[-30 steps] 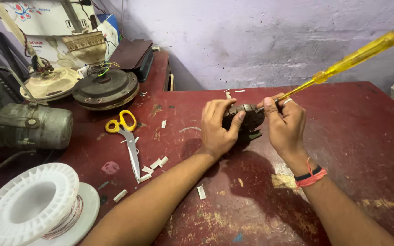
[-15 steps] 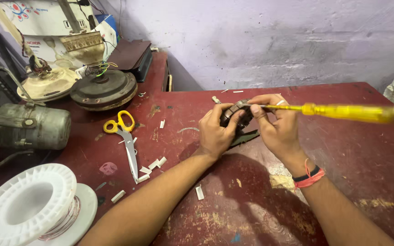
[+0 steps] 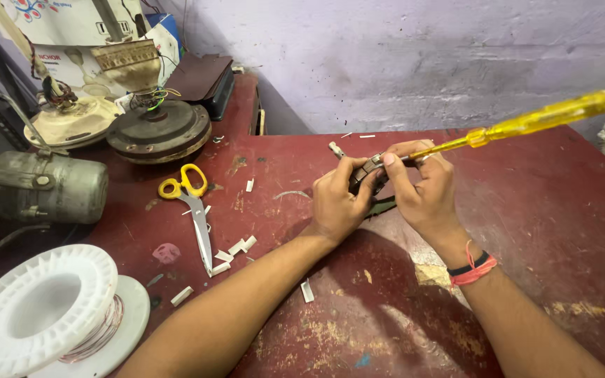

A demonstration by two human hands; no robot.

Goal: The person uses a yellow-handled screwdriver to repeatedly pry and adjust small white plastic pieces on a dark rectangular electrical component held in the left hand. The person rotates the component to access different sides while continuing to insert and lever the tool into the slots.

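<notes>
You were mid-way through prying at the small dark ring-shaped part point(image 3: 367, 175), gripped in your left hand point(image 3: 337, 203) above the tabletop's point(image 3: 540, 210) middle, your right hand point(image 3: 421, 189) closed around the yellow-handled screwdriver point(image 3: 526, 124), whose tip needed steady, careful leverage next

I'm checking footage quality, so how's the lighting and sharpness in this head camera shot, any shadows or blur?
Head view: even, soft light; the forearms cast a dark shadow on the red table; left hand, right hand and yellow screwdriver are sharp; the white spool bends slightly at the wide-angle edge.
</notes>
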